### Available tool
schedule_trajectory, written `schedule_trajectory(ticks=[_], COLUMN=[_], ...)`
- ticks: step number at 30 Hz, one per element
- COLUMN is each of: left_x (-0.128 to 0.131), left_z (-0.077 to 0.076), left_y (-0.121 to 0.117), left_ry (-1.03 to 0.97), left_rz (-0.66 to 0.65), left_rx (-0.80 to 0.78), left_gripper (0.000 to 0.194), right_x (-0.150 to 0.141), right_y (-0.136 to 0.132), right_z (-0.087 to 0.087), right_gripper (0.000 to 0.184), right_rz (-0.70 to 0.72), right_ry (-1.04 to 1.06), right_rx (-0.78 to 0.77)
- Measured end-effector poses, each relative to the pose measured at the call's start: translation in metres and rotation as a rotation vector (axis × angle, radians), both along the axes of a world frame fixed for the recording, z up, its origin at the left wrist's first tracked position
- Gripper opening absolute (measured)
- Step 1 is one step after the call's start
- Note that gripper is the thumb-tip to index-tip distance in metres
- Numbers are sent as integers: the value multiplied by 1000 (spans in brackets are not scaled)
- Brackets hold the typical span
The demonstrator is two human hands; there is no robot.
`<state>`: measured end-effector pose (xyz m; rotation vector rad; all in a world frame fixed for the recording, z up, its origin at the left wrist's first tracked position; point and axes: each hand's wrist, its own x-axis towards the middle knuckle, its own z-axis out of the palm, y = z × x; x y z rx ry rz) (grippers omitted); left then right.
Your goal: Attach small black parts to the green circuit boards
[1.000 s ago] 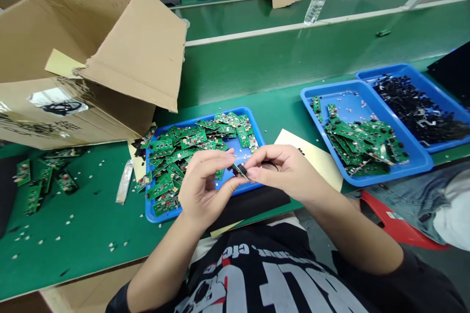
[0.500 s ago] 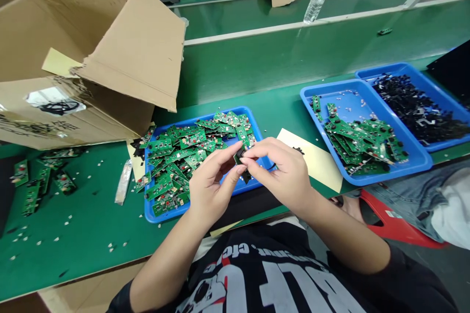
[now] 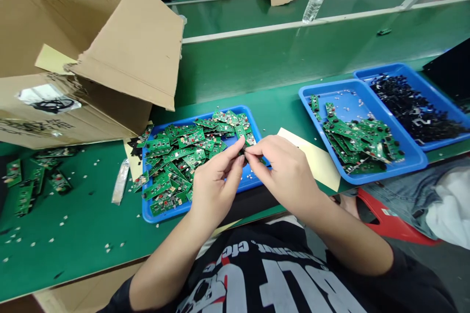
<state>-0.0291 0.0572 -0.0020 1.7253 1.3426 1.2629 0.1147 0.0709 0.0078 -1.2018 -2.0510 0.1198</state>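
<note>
Over the near right part of a blue tray (image 3: 259,129), my two hands meet at the fingertips. My left hand (image 3: 216,178) pinches a small green circuit board (image 3: 244,147) with a black part on it, mostly hidden by the fingers. Thumb and forefinger of my right hand (image 3: 284,168) are closed on the same board from the other side. Many similar circuit boards (image 3: 179,156) lie heaped in the tray, mainly to the left of my hands.
To the right, a second blue tray (image 3: 385,176) holds more boards, and a third blue tray (image 3: 446,139) holds small black parts. A large cardboard box (image 3: 135,44) stands at left. Loose boards (image 3: 25,195) and a yellow sheet (image 3: 319,161) lie on the green bench. Someone's jeans-clad leg (image 3: 400,198) shows at right.
The board has been turned between my fingers and now sits mostly covered by them. Both hands have moved slightly up and closer together at the fingertips.
</note>
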Motion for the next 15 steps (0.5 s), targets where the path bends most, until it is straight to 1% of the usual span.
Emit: schedule_trajectory(ticks=[4, 8, 12, 15], left_x=[4, 5, 5, 6], left_z=[-3, -11, -17, -19], left_y=[4, 9, 12, 13], left_ry=[-59, 16, 106, 129], left_rz=[48, 67, 55, 40], left_rx=[6, 79, 151, 173], left_gripper=[25, 20, 20, 20], right_x=[-5, -8, -4, -3], right_y=[-3, -4, -2, -2], right_z=[-2, -3, -1, 1], right_gripper=[27, 24, 23, 22], right_rz=[-58, -129, -119, -96], right_ry=[-91, -198, -249, -275], right_rx=[62, 2, -53, -73])
